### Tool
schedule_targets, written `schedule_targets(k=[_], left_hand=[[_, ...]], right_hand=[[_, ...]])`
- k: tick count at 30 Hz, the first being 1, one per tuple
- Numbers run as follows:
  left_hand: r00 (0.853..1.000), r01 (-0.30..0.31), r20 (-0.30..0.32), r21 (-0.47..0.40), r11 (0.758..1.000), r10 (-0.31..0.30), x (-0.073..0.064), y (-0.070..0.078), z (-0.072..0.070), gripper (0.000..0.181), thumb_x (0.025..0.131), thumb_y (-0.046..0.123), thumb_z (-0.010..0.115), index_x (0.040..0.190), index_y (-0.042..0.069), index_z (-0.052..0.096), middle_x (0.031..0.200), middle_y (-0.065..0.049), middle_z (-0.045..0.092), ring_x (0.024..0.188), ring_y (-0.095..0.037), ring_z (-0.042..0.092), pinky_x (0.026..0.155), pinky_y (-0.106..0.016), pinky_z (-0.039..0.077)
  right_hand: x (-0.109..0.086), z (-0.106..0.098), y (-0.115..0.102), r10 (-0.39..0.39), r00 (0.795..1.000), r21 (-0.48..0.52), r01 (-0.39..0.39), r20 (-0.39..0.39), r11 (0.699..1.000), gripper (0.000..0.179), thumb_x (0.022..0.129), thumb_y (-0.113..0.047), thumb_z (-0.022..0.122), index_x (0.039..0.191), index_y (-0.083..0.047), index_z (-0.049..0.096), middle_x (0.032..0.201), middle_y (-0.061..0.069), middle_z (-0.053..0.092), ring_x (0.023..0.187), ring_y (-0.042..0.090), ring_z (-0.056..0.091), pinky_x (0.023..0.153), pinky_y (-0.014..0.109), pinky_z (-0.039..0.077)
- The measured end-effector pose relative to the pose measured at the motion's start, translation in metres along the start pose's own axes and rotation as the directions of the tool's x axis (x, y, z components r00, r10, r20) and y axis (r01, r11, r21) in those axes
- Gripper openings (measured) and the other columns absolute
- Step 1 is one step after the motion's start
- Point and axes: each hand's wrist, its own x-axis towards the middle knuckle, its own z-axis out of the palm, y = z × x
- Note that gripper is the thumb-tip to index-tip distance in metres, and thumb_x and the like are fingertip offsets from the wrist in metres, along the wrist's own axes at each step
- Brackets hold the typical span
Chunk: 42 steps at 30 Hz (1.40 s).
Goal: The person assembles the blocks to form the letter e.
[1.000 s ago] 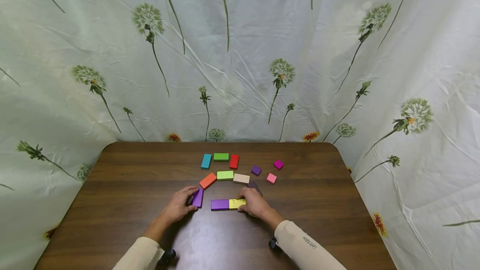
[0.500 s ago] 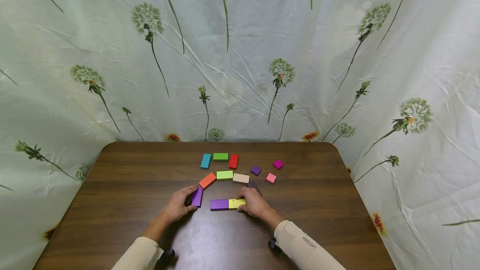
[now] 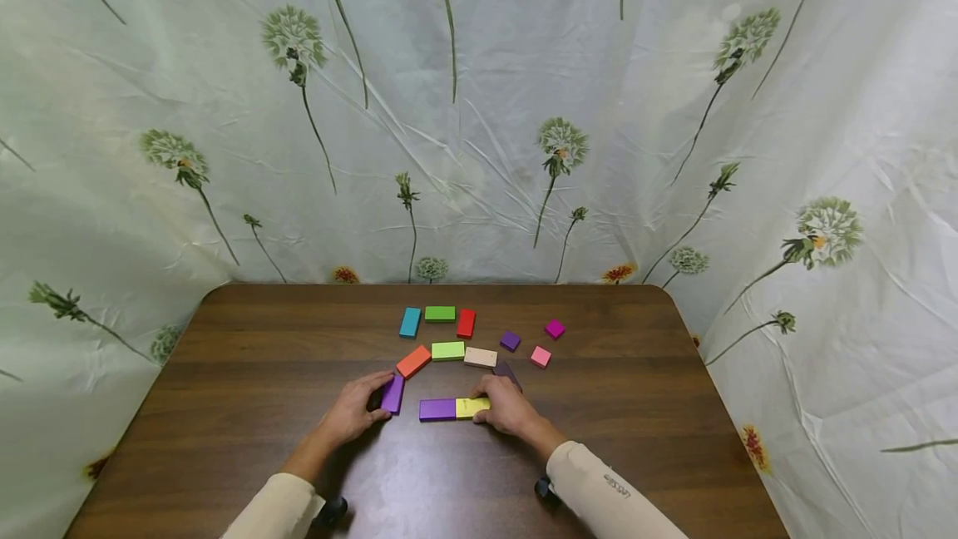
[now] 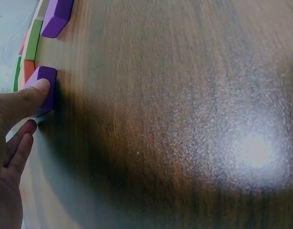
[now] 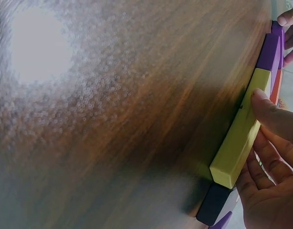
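On the table (image 3: 614, 439), hands (image 3: 350, 412) (image 3: 511, 407) around leftmost purple block (image 3: 392, 395) and yellow block (image 3: 467, 407), apparently unmoved since earlier.

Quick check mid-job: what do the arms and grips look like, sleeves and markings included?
Long off-white sleeves: the left sleeve shows no marking; the right sleeve bears dark lettering, too small to read. A black fitting shows by the left cuff, another by the right; their attachment is hidden. The left grip and right grip are ungloved.
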Motion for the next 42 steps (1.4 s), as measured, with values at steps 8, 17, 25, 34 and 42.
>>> schedule_targets(k=[8,17,25,34,42], left_hand=[[1.0,0.007,-0.007,-0.01,1.0,-0.007,-0.0001,0.0014,-0.0008,0.053,0.077,0.003,0.077,0.124,-0.009,0.057,0.128,-0.025,0.056,0.117,-0.044,0.052,0.097,-0.056,0.04],[1.0,0.009,-0.005,-0.013,1.0,-0.009,-0.0008,0.0001,-0.0004,0.053,0.077,0.004,0.077,0.125,-0.009,0.057,0.129,-0.025,0.056,0.118,-0.045,0.052,0.097,-0.056,0.04],[1.0,0.015,0.003,-0.014,1.0,-0.015,-0.0012,-0.0006,-0.0003,0.054,0.077,0.004,0.078,0.125,-0.009,0.057,0.129,-0.025,0.056,0.118,-0.045,0.052,0.098,-0.056,0.04],[1.0,0.001,-0.014,-0.001,1.0,-0.001,-0.0003,-0.004,0.0005,0.054,0.076,0.006,0.078,0.124,-0.007,0.059,0.128,-0.023,0.058,0.118,-0.044,0.053,0.097,-0.056,0.04],[1.0,0.014,0.005,-0.004,1.0,-0.014,0.0015,-0.0051,-0.0002,0.055,0.075,0.012,0.08,0.124,-0.004,0.061,0.127,-0.021,0.059,0.117,-0.043,0.053,0.096,-0.057,0.04]], right_hand=[[0.0,0.0005,-0.0002,-0.01,1.0,0.01,0.01,-0.01,1.0,0.027,0.073,-0.009,0.082,0.098,-0.003,0.074,0.09,0.003,0.066,0.085,0.014,0.06,0.074,0.025,0.047],[-0.0006,0.0001,0.0001,-0.005,1.0,0.005,0.005,-0.003,1.0,0.027,0.073,-0.009,0.082,0.098,-0.004,0.074,0.09,0.002,0.066,0.085,0.013,0.06,0.074,0.025,0.047],[-0.001,0.0004,0.0005,-0.002,1.0,0.0,0.002,-0.001,1.0,0.027,0.074,-0.01,0.082,0.099,-0.004,0.074,0.09,0.001,0.066,0.085,0.013,0.06,0.075,0.025,0.047],[0.0001,-0.0003,0.0027,-0.047,0.999,-0.002,0.047,-0.002,0.999,0.027,0.072,-0.009,0.083,0.097,-0.003,0.074,0.089,0.002,0.066,0.082,0.012,0.059,0.074,0.024,0.047],[0.0019,-0.0082,0.0041,-0.092,0.995,0.025,0.092,0.036,0.995,0.03,0.072,-0.009,0.083,0.099,-0.001,0.072,0.09,0.005,0.067,0.084,0.015,0.058,0.075,0.025,0.046]])
